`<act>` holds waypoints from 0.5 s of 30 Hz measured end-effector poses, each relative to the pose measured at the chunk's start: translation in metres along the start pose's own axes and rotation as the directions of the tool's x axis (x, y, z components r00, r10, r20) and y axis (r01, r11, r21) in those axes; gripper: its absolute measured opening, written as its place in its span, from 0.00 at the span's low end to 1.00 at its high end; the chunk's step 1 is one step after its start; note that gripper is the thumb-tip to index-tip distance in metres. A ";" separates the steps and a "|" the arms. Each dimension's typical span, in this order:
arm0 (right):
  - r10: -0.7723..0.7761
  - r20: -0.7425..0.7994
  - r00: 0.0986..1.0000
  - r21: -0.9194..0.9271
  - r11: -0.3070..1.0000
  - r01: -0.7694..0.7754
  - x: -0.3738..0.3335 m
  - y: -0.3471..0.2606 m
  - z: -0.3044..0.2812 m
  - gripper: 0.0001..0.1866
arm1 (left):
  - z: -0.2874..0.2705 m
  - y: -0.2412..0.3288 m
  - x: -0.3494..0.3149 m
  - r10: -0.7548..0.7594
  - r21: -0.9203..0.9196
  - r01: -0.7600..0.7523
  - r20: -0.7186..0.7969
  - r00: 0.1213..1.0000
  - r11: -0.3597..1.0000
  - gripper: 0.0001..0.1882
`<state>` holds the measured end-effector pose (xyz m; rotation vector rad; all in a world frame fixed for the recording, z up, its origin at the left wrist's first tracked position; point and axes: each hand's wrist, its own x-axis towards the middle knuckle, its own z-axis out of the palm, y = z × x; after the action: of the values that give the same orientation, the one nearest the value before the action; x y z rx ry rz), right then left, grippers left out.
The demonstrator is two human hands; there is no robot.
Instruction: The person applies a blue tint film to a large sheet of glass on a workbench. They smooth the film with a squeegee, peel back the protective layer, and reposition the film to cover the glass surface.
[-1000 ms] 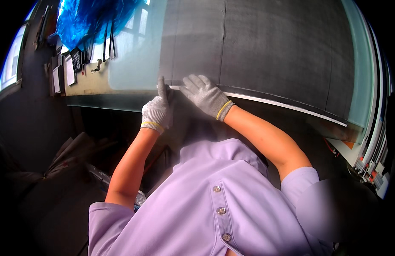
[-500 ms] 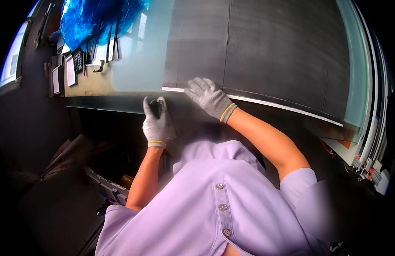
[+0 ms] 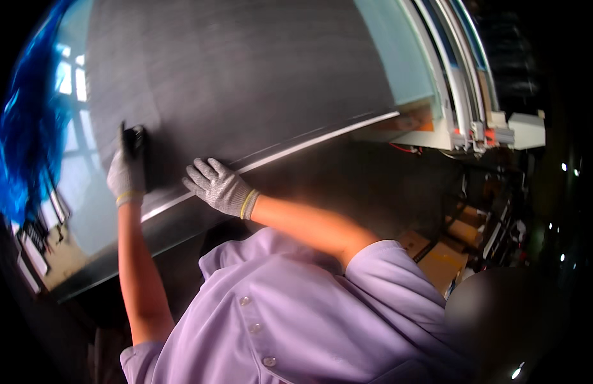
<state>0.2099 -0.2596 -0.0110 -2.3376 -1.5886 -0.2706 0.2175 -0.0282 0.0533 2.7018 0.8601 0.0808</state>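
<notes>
A wide dark grey sheet (image 3: 245,77) lies on a glass-topped table (image 3: 405,70), with a white strip (image 3: 322,139) along its near edge. My left hand (image 3: 127,176), in a grey knitted glove, is over the sheet's left part. Its fingers are closed round a small black object (image 3: 138,137) whose kind I cannot make out. Nearer to me, my right hand (image 3: 218,189), gloved alike, rests on the near edge with its fingers spread, covering a piece of the white strip. Nothing shows in the right hand.
Crumpled blue plastic film (image 3: 27,134) heaps at the table's left end, near dark tools and papers (image 3: 37,243). Long pale rails (image 3: 453,57) with a white end block (image 3: 526,131) border the right side. Cardboard boxes (image 3: 442,264) stand low at the right.
The view has swung to the right. My left hand has gone from in front of the table edge to over the sheet, still with the black object. The right hand stays on the near edge.
</notes>
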 end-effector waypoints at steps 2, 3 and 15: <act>0.148 0.061 0.987 -0.070 0.987 -0.144 -0.053 0.030 -0.030 0.25 | 0.002 -0.005 -0.014 -0.029 -0.007 0.030 0.045 0.999 1.000 0.29; 0.238 0.107 0.965 -0.146 0.964 -0.222 -0.076 0.052 -0.050 0.25 | 0.000 -0.006 -0.016 0.002 -0.029 0.000 0.055 0.998 1.000 0.29; 0.795 -0.218 0.567 -0.045 0.572 -0.819 -0.297 0.318 -0.151 0.24 | 0.094 0.208 -0.084 0.546 0.273 -0.474 -0.366 0.754 0.837 0.27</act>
<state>0.3975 -0.6808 -0.0091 -2.7709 -0.2737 -0.3528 0.2778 -0.2632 0.0299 3.0534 0.1827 0.7915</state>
